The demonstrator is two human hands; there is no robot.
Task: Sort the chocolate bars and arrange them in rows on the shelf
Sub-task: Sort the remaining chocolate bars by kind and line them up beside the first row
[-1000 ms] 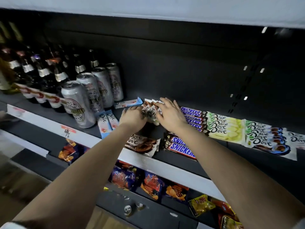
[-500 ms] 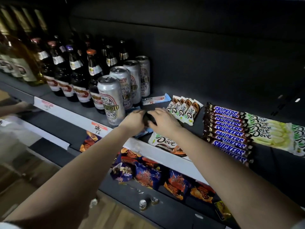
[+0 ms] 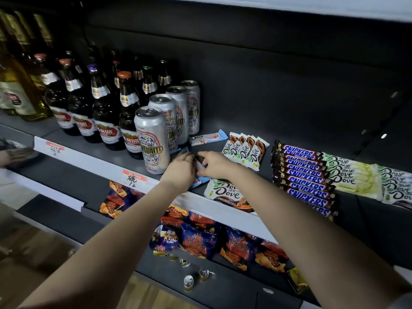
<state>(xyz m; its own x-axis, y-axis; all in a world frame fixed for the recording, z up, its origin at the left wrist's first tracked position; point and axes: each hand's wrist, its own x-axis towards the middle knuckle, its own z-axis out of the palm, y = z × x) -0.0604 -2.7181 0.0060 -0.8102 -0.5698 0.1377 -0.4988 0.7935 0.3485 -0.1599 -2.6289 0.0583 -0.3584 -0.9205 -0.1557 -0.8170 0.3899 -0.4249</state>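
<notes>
Both grips close on blue-wrapped bars near the front of the shelf [image 3: 93, 162].

Along the shelf stand dark bottles [image 3: 104, 117], then tall cans [image 3: 153, 141]. To the right lie a row of Snickers bars [image 3: 305, 175], pale Dove bars [image 3: 354, 177] and four brown-and-white Dove bars [image 3: 245, 150]. One more Dove bar [image 3: 227, 194] lies at the front edge. Just beside the front can, the blue-wrapped bars [image 3: 200, 182] lie under the left grip [image 3: 180, 169], fingers curled over them. The right grip [image 3: 215, 165] pinches the same bars from the other side.
</notes>
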